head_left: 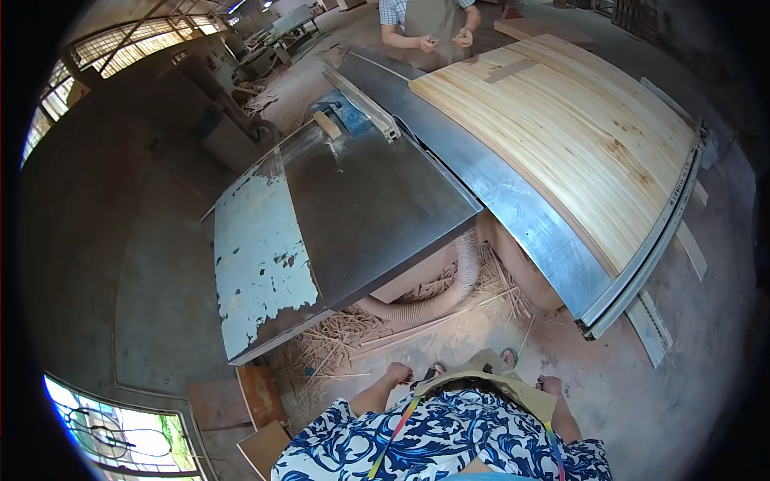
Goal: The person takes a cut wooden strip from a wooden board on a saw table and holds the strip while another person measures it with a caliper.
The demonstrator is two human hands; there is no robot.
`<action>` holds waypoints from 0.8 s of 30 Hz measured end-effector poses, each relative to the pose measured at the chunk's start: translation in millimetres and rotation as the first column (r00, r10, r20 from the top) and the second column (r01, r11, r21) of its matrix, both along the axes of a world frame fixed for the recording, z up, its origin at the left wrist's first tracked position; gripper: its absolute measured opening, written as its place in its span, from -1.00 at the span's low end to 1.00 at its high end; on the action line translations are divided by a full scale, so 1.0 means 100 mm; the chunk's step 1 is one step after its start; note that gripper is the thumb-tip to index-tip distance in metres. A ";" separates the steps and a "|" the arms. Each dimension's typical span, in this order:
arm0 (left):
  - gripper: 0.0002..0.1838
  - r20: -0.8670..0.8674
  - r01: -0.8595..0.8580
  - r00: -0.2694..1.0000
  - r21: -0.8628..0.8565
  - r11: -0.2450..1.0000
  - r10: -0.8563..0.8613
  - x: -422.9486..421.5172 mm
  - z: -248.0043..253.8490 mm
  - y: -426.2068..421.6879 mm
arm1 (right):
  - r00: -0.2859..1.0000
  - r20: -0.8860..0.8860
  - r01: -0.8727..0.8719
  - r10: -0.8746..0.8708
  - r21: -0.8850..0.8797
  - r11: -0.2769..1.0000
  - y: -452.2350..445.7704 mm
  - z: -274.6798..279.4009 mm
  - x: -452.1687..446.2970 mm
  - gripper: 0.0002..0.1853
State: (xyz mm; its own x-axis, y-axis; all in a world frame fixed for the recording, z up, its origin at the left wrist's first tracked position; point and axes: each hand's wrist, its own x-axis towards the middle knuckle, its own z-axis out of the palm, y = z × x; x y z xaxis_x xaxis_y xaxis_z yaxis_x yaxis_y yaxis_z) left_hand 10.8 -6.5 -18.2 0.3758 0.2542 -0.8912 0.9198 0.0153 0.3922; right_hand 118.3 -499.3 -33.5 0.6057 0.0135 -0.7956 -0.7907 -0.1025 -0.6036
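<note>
My left hand (399, 373) hangs beside my body at the bottom of the view, its fingers curled, with nothing visible in it. On the other side of my apron (481, 373), my right hand (549, 386) hangs low with curled fingers, and no object shows in it. Both hands are apart from the table saw (377, 216) in front of me. A large pale wooden panel (577, 136) lies flat on the saw's metal table (521, 220), to the right of the dark tabletop. A rip fence (361, 103) stands at the far end.
Across the saw stands a co-worker (433, 32) with both hands raised in front of an apron. A ribbed hose (465, 276) curves under the table. Wood offcuts (337, 345) litter the floor. Boards (255, 397) lean at the lower left.
</note>
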 end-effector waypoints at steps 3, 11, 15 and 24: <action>-0.79 -0.012 0.005 1.000 -0.010 1.000 -0.005 0.00 -0.07 0.02 | 0.963 0.194 -0.182 0.190 -0.057 0.982 -0.13 -0.36 -0.22 -0.80; -0.81 0.050 0.015 0.999 -0.029 0.999 -0.013 0.29 0.01 -0.07 | 0.236 0.404 -0.419 0.884 -0.778 0.467 -0.35 -0.61 -0.47 -0.75; -0.80 0.070 0.023 0.997 -0.048 0.999 -0.020 0.37 0.03 -0.12 | 0.727 0.345 -0.469 0.593 -0.382 0.796 -0.20 -0.12 -0.42 -0.70; -0.78 0.064 -0.016 0.998 -0.060 0.998 0.020 0.35 -0.09 -0.17 | 0.606 0.296 -0.520 0.738 -0.555 0.650 -0.29 -0.21 -0.41 -0.70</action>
State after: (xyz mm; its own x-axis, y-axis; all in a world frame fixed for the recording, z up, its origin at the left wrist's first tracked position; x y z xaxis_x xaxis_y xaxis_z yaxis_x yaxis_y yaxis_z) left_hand 45.7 -23.4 -26.8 0.4292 0.2089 -0.8787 0.8918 0.0565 0.4490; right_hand 77.0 -528.7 -54.0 0.8391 0.3105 -0.4466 -0.0628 -0.7603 -0.6466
